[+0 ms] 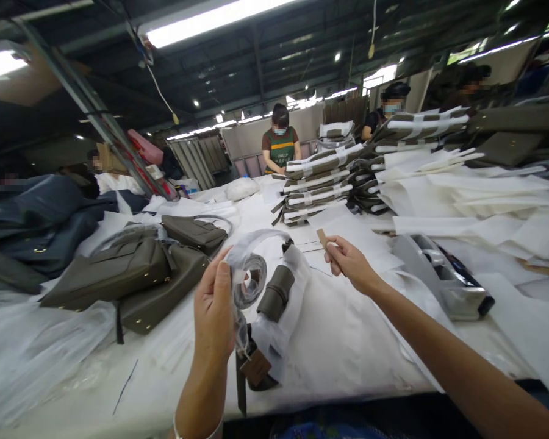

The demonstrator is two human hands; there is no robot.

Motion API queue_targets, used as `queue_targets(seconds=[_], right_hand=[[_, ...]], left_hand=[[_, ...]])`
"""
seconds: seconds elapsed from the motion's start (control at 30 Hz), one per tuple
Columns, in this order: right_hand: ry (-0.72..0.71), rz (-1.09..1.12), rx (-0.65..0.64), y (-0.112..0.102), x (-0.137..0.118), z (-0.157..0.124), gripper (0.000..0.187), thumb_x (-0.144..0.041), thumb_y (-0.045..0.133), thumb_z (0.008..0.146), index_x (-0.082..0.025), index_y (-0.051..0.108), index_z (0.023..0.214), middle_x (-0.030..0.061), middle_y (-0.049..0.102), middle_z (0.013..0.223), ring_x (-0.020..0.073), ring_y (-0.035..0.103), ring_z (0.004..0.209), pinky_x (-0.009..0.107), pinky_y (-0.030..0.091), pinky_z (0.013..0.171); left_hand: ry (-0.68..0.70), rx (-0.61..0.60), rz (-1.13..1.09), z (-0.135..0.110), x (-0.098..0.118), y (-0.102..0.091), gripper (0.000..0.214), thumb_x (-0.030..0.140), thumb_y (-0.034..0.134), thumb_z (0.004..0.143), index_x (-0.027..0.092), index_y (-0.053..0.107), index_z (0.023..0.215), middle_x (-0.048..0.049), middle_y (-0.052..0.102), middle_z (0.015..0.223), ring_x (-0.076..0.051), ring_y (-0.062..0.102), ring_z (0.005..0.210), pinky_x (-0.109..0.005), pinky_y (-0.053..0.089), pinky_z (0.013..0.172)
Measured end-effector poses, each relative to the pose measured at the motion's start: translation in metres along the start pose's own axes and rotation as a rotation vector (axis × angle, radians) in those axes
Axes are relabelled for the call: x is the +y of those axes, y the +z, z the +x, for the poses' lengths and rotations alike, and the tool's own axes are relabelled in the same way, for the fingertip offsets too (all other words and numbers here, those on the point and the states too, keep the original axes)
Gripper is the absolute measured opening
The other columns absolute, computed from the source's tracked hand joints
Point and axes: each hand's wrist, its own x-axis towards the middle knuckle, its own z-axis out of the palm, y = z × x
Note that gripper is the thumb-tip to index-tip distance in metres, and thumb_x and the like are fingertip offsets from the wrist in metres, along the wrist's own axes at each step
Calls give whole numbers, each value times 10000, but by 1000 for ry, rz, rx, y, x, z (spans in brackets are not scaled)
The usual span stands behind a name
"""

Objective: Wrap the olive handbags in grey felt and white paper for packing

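Observation:
My left hand [215, 305] is closed on a strap bundle wrapped in clear plastic [249, 277], held up over the white table [348, 341]. A rolled olive-grey strap [277, 292] hangs beside it, with white wrapping paper [288, 317] behind and a brown tag [255, 367] dangling below. My right hand [350, 262] reaches forward and pinches a small tan strip of tape [322, 237] between thumb and fingers.
Olive-grey handbags [137, 274] lie to the left, dark blue bags [41, 219] beyond them. A grey tape dispenser [448, 280] sits right. Stacks of paper-wrapped bags [320, 183] and white sheets [476, 195] fill the back. Several people [280, 143] work at the far side.

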Motion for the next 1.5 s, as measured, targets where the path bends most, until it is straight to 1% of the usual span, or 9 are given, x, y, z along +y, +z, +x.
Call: queue_targets(seconds=[0.1, 0.23, 0.53, 0.7, 0.9, 1.07, 1.33, 1.43, 1.5], right_hand=[[7, 225, -264, 21, -38, -35, 465, -458, 608, 887, -193, 516, 1258, 51, 695, 910, 102, 565, 585, 216, 420, 480], [57, 210, -457, 44, -67, -65, 302, -466, 633, 874, -177, 636, 964, 84, 724, 887, 168, 652, 662, 273, 511, 521], [-84, -14, -164, 67, -64, -64, 224, -443, 691, 814, -252, 797, 865, 30, 743, 841, 220, 646, 799, 334, 491, 714], [43, 286, -210, 84, -78, -63, 335, -492, 758, 736, -195, 794, 888, 24, 681, 733, 125, 479, 577, 269, 383, 520], [247, 822, -410, 97, -99, -69, 192, -344, 769, 745, -193, 762, 862, 37, 681, 879, 144, 574, 788, 262, 480, 731], [310, 909, -430, 88, -107, -78, 162, -362, 746, 757, -208, 746, 807, 42, 690, 907, 180, 602, 831, 327, 521, 812], [214, 700, -356, 92, -110, -84, 354, -508, 741, 791, -165, 731, 878, 67, 679, 903, 191, 573, 866, 299, 449, 737], [187, 654, -353, 90, -112, -85, 352, -509, 721, 808, -168, 743, 894, 66, 697, 947, 201, 575, 930, 314, 431, 811], [180, 609, -365, 87, -112, -85, 361, -521, 708, 814, -183, 752, 934, 62, 708, 962, 208, 578, 953, 328, 424, 847]], left_hand=[[43, -13, 87, 2, 2, -2, 459, 525, 589, 892, 203, 666, 1210, -68, 703, 1178, -231, 632, 1128, -326, 515, 956], [88, -72, 232, -2, 6, 0, 459, 529, 548, 916, 187, 672, 1196, -69, 712, 1134, -243, 626, 1115, -335, 510, 936], [182, -103, 390, -17, 14, 4, 388, 472, 554, 933, 205, 696, 1178, -41, 700, 1205, -235, 611, 1159, -335, 458, 1011], [231, -151, 446, -25, 13, 6, 353, 441, 548, 944, 238, 695, 1193, -29, 692, 1231, -232, 596, 1198, -331, 448, 1032], [420, -178, 573, -26, 13, 4, 300, 342, 491, 985, 236, 673, 1199, -60, 665, 1172, -196, 590, 1155, -298, 442, 997], [508, -173, 570, -22, 15, 0, 264, 321, 488, 982, 213, 709, 1078, -79, 582, 1142, -198, 557, 1137, -311, 426, 996], [461, -186, 490, -28, 6, 4, 270, 324, 513, 966, 236, 689, 1152, -79, 444, 1456, -212, 541, 1184, -338, 431, 1006], [246, -168, 295, -29, 3, 5, 575, 376, 613, 910, 362, 418, 1450, -73, 374, 1530, -143, 610, 938, -289, 513, 812], [62, -194, 128, -31, 5, 5, 808, 401, 675, 867, 399, 211, 1528, -87, 446, 1470, -102, 598, 805, -244, 512, 702]])
